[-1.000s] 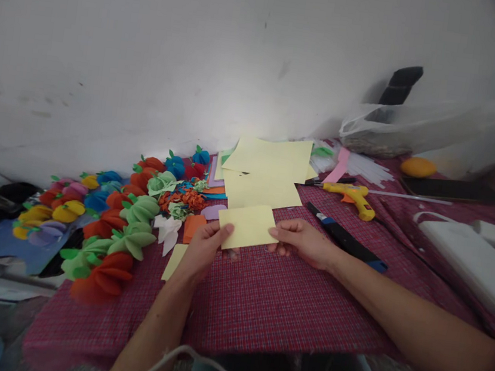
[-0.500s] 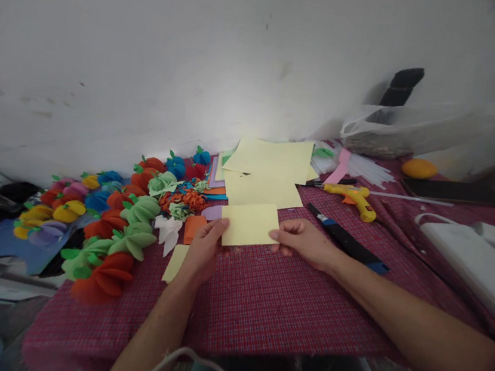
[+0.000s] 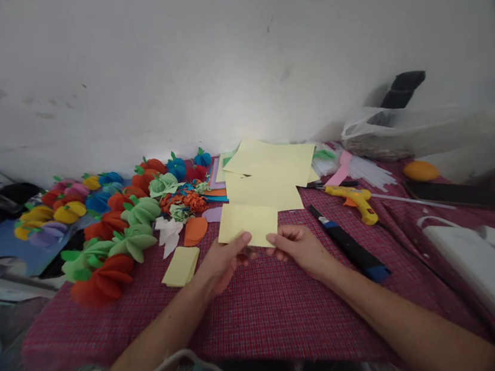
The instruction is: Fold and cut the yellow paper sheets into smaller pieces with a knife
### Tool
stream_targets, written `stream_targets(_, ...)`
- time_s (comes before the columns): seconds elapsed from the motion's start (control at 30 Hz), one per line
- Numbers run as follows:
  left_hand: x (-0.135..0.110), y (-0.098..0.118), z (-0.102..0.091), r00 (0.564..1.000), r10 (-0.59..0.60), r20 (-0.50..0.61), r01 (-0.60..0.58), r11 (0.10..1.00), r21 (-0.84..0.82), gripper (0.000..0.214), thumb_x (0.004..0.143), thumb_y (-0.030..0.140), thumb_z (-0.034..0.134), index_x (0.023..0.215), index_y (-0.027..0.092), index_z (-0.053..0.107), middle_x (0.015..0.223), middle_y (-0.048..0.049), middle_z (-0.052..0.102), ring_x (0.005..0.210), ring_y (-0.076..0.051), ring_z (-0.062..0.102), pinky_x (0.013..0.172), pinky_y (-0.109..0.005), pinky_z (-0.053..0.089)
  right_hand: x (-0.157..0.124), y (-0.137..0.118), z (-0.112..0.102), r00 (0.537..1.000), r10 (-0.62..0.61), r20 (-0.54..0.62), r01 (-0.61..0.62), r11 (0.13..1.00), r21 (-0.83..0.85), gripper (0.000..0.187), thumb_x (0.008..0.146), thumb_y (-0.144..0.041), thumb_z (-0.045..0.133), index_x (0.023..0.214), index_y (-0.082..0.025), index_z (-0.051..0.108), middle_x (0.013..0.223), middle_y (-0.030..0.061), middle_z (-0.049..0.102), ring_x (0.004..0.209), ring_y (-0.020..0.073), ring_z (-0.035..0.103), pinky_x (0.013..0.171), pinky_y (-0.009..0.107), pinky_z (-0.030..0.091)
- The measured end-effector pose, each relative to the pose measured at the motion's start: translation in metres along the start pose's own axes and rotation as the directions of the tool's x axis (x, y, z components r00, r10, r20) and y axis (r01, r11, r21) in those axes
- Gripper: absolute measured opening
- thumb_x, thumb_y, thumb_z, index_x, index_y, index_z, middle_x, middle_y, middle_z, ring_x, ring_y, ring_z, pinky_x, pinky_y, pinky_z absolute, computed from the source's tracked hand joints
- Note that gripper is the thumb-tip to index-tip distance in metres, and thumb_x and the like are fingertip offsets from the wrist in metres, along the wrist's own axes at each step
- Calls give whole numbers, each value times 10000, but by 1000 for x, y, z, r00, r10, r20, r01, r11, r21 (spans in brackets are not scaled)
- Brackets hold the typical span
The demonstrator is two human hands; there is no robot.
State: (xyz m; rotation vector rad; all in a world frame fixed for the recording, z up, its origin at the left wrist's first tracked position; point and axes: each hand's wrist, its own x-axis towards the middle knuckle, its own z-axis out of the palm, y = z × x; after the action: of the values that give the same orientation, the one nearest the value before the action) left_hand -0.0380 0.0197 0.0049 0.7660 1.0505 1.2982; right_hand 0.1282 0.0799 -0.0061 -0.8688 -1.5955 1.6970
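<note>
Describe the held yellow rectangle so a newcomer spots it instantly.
On the red checked tablecloth, find the large yellow sheets. In front of them, the left hand and right hand hold a yellow rectangle. It is smaller than those sheets and, unlike the yellow stack to its left, held.

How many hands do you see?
2: the left hand holds the small yellow paper by its bottom edge; the right hand holds its lower right corner.

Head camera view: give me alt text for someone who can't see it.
A person's left hand and right hand hold a pale yellow sheet above a red checked cloth. Colourful petalled ornaments crowd the left; a yellow glue gun lies at right.
</note>
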Motion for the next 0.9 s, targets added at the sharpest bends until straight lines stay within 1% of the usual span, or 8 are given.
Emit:
stream_targets(0.17,3,-3,-2,997,43,-56,-43,999,6,247,717,300,669,896,132,644,838,-70,669,563,-93,568,525,-220,427,-1,-1,2,1000,9,-1,-9,1000,-9,222,732,-350,592,604,-168,591,624,24,649,457,72,472,485,222,377)
stream_targets(0.3,3,-3,-3,996,50,-71,-48,999,20,276,710,299,675,924,128,645,862,-83,671,565,-91,561,523,-217,431,-1,-1,0,1000,28,12,-28,1000,0,235,739,-370,582,617,-169,595,641,28,654,474,79,492,494,224,387)
stream_targets(0.43,2,-2,-1,997,34,-69,-33,999,16,270,697,301,684,899,125,655,888,-88,673,569,-91,560,527,-216,434,0,1,-1,999,42,33,-43,999,22,223,730,-376,600,659,-165,610,650,26,646,487,78,502,486,214,383)
stream_targets(0.53,2,-2,1,998,21,-60,-20,1000,17,276,692,309,686,898,128,657,863,-81,679,557,-93,559,527,-220,432,1,3,-1,996,58,62,-58,998,8,235,718,-395,613,691,-162,629,668,35,646,499,84,509,476,214,379)
stream_targets(0.63,2,-4,2,998,13,-55,-12,1000,29,289,688,322,685,897,123,656,832,-81,683,555,-102,562,519,-222,423,2,4,-1,995,72,63,-71,997,-15,250,707,-408,618,691,-160,637,674,47,649,502,93,514,477,223,388)
stream_targets(0.73,2,-4,1,999,9,-47,-8,999,35,289,696,311,679,910,118,653,850,-88,682,567,-104,568,518,-220,418,1,4,-2,995,65,74,-65,998,-9,240,695,-397,631,692,-157,642,659,45,648,491,92,512,494,229,402)
stream_targets(0.8,2,-2,1,998,13,-62,-10,999,38,299,683,299,693,914,114,655,864,-92,683,604,-114,584,532,-219,423,1,3,-2,995,50,86,-49,999,-7,232,695,-384,632,682,-152,643,635,35,642,480,84,504,500,225,403)
stream_targets(0.9,1,3,-1,997,15,-77,-13,1000,22,341,630,288,734,904,97,665,881,-106,687,719,-164,623,616,-245,454,0,3,-3,993,41,108,-39,999,-27,232,699,-375,627,666,-146,641,608,20,629,472,76,497,495,215,396)
